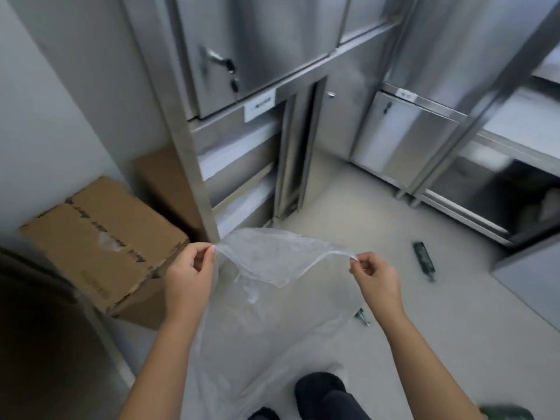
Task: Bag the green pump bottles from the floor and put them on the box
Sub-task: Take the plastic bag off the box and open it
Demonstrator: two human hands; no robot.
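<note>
A clear plastic bag (272, 298) hangs in front of me, its mouth stretched between both hands. My left hand (189, 272) pinches the bag's left rim and my right hand (374, 278) pinches the right rim. One green pump bottle (423, 258) lies on the grey floor to the right of my right hand. Part of a second green bottle (362, 316) shows just below my right wrist, mostly hidden by the bag. A third green bottle (506, 413) peeks in at the bottom right corner. The brown cardboard box (100, 247) sits on the floor to the left.
Steel cabinets (257, 56) and shelving (500, 177) line the far side and the right. A second cardboard box (163, 180) stands behind the first against the wall. My dark shoe (321, 389) is at the bottom centre. A dark steel surface (36, 328) fills the lower left.
</note>
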